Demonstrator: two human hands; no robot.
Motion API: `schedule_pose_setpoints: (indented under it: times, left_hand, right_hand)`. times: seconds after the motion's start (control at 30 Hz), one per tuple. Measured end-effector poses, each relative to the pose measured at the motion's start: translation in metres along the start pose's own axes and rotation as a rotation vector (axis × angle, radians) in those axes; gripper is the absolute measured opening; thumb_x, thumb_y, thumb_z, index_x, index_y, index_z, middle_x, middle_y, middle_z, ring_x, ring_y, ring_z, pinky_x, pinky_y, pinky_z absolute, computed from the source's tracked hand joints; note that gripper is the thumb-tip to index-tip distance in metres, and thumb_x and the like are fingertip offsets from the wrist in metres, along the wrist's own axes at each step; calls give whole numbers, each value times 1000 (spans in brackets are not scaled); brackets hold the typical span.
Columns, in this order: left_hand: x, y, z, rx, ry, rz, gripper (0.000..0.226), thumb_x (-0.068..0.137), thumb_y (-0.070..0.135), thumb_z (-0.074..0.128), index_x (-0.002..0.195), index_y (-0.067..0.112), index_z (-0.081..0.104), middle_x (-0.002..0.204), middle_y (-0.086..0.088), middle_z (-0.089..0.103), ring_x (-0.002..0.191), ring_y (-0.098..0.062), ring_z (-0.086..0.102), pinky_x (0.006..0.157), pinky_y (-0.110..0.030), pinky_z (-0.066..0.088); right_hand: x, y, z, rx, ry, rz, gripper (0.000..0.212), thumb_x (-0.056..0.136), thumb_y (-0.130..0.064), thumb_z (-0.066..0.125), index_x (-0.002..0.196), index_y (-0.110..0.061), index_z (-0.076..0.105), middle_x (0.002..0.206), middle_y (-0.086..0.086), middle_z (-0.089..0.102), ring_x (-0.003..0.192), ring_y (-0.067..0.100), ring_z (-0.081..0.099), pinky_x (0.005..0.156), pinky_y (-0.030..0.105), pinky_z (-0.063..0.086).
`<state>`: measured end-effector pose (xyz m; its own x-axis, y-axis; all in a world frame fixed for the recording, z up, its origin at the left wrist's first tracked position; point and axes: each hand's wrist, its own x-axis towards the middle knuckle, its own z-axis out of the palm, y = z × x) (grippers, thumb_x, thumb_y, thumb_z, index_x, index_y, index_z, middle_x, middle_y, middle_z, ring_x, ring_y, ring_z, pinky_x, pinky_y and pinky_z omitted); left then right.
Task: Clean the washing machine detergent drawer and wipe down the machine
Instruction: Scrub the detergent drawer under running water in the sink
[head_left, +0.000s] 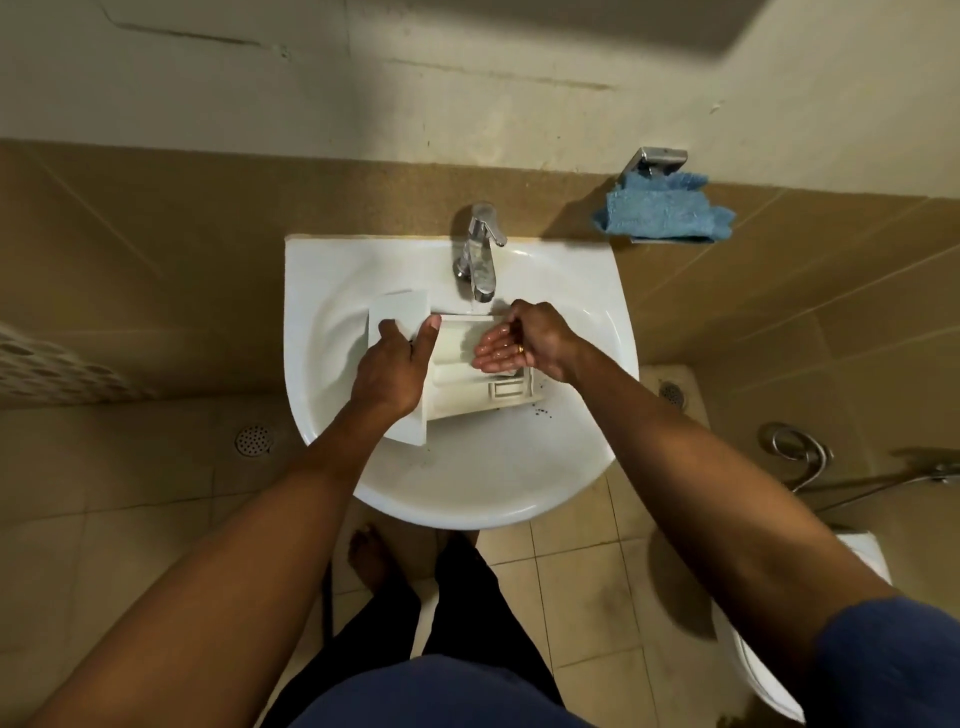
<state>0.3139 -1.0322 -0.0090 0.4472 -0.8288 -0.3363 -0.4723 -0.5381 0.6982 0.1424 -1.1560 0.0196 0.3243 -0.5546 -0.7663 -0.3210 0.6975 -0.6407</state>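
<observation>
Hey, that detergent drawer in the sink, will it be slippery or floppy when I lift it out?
Probably stiff: the detergent drawer shows straight moulded walls where the left hand grips it. Likely slippery, since it sits beneath the tap and the right hand in it glistens. Probably light, being hollow plastic.

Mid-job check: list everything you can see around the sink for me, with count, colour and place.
detergent drawer: one, white, in the sink under the tap
sink: one, white, centre of view
tap: one, chrome, at the sink's back rim
cloth: one, blue, on a metal holder right of the sink
floor drains: two, metal, either side of the sink
hose: one, chrome, coiled at far right
toilet: one, white, lower right
left hand: one, grips the drawer's front panel
right hand: one, wet fingers straight, inside the drawer
</observation>
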Motion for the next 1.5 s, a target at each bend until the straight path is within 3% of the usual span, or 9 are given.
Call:
schedule_pose_setpoints:
  times: [0.13,0.23,0.47,0.63,0.8,0.97,1.1,1.3,1.5]
  left_hand:
    - [0,1,-2,4,-8,-1,73,100,71,29,123,4,46,120,-23,66,114,-44,61,91,-41,46]
    - [0,2,-3,3,-7,5,72,100,70,29,124,3,46,121,-22,66,115,-43,61,95,-44,47]
    - [-1,4,-3,18,13,11,71,102,68,28,122,2,47,118,-21,67,112,-43,62,94,-45,47]
    - [0,3,-3,0,12,7,69,100,69,29,115,4,46,116,-24,67,112,-46,61,93,-44,47]
    - [-1,3,-2,-5,2,3,67,101,69,29,114,5,45,116,-24,67,111,-45,61,88,-40,44]
    - [0,2,-2,-9,8,-5,70,100,69,29,118,4,46,120,-25,66,114,-47,61,94,-44,46]
    - [-1,3,-1,-12,11,-8,73,100,71,28,121,4,46,121,-25,66,115,-46,60,94,-44,46]
    - [-1,4,-2,-11,3,-13,71,100,71,27,121,5,45,122,-24,66,116,-45,60,95,-43,46]
    - [-2,5,-2,6,9,-8,74,100,69,27,126,2,46,124,-25,66,117,-45,60,99,-46,46]
  right_hand:
    - [-15,38,-22,-609,159,-218,44,93,-16,42,79,11,73,82,21,77,87,29,76,91,39,60]
    - [-20,56,-42,-840,241,-337,41,96,-27,51,80,-1,79,87,11,78,85,23,70,84,31,51]
    - [-27,88,-45,-358,390,-153,29,97,-16,53,92,-4,79,102,14,77,105,34,70,104,54,51]
    - [-43,118,-8,-867,144,-301,39,103,-14,51,140,-4,59,152,15,51,143,29,44,117,29,29]
    - [-44,98,-37,-886,396,-332,32,102,-9,51,126,-2,71,137,18,65,129,35,57,106,30,38]
    - [-44,106,-17,-1113,211,-209,51,99,-16,52,149,-2,48,153,17,49,140,34,46,113,32,35]
    - [-42,107,-8,-1228,268,-307,37,94,-15,53,126,1,64,121,22,68,112,40,62,87,32,45]
    - [-43,81,-39,-1170,242,-524,31,86,4,60,108,-3,80,114,14,77,110,34,70,103,36,49]
    - [-34,79,-2,-1267,136,-591,32,87,-11,56,105,-11,81,110,10,78,108,33,69,95,35,53]
